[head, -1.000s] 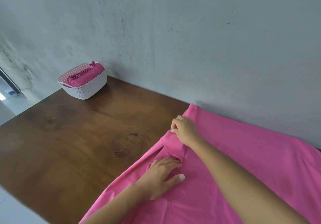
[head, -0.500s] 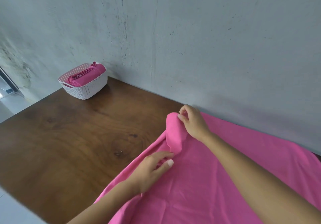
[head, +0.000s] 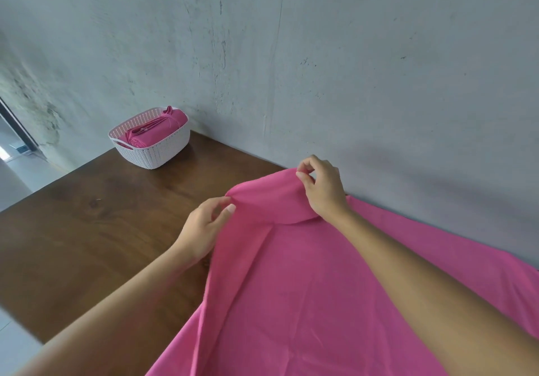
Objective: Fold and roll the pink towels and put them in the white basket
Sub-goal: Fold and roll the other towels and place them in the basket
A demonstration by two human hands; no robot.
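The pink towel (head: 306,282), smooth thin matte cloth, lies spread over the dark wooden worktop (head: 96,229) toward 5 o'clock, its end lifted into a soft hump. The left hand (head: 204,229) and right hand (head: 322,187) each pinch that raised edge. At 10 o'clock the white basket (head: 151,149), perforated plastic, holds rolled pink towels (head: 157,129) beside the rough grey wall (head: 320,69).

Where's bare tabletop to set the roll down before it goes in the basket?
Bare wood runs between the white basket at the far left corner and the pink towel, down to the table front edge. The right side is covered by towel, held by left hand and right hand.
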